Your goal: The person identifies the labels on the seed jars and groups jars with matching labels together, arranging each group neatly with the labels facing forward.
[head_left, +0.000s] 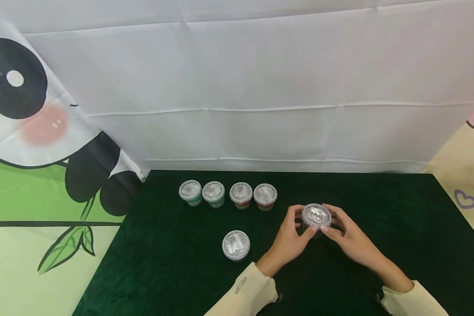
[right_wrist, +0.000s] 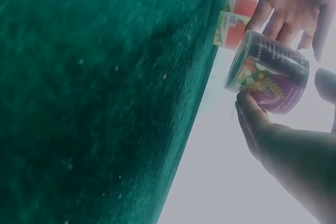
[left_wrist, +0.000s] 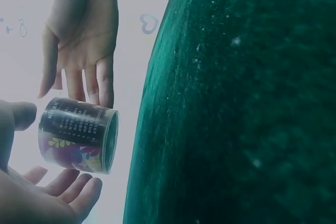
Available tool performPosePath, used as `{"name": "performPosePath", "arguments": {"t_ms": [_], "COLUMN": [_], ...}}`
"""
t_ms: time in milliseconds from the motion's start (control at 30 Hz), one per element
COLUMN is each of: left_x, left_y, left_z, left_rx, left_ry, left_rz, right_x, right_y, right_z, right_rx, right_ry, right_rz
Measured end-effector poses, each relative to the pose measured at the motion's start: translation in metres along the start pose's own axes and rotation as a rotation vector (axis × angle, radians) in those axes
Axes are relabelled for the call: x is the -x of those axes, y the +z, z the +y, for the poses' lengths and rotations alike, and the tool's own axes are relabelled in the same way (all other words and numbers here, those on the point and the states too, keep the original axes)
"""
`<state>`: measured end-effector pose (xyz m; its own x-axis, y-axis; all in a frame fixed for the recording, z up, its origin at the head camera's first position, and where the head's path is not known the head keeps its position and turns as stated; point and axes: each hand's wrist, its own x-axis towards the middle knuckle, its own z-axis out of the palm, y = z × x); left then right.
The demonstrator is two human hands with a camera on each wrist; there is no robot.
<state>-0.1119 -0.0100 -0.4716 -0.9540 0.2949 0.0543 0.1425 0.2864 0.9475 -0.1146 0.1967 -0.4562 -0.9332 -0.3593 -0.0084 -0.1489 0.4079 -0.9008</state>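
Observation:
A small clear plastic cup (head_left: 317, 216) with a clear lid is held between both hands at the right of the table. Its dark and purple printed label shows in the left wrist view on the cup (left_wrist: 73, 135). The left hand (head_left: 290, 237) grips its left side, thumb at the near rim and fingers toward the back. From the other side the right hand (head_left: 349, 240) holds it in the same way. In the right wrist view, a gap separates the cup (right_wrist: 270, 72) from the green cloth, so it looks raised. Its contents cannot be made out.
Two cups with teal labels (head_left: 190, 193) and two with red labels (head_left: 241, 195) stand in a back row. Another lidded cup (head_left: 236, 245) stands alone left of the left hand. Dark green cloth (head_left: 162, 272) covers the table; a white curtain (head_left: 260, 87) hangs behind.

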Motion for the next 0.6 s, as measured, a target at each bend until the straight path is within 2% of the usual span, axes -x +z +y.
{"name": "performPosePath", "arguments": {"t_ms": [400, 600], "left_x": [0.018, 0.028], "left_y": [-0.015, -0.023], "left_z": [-0.005, -0.006], "left_rx": [-0.013, -0.012], "left_ry": [0.011, -0.006], "left_rz": [-0.013, -0.031], "right_x": [0.0, 0.0], "right_y": [0.013, 0.016], "right_z": [-0.006, -0.008], "right_rx": [-0.027, -0.06], "right_ry": [-0.02, -0.035], "right_rz": [-0.055, -0.114]}}
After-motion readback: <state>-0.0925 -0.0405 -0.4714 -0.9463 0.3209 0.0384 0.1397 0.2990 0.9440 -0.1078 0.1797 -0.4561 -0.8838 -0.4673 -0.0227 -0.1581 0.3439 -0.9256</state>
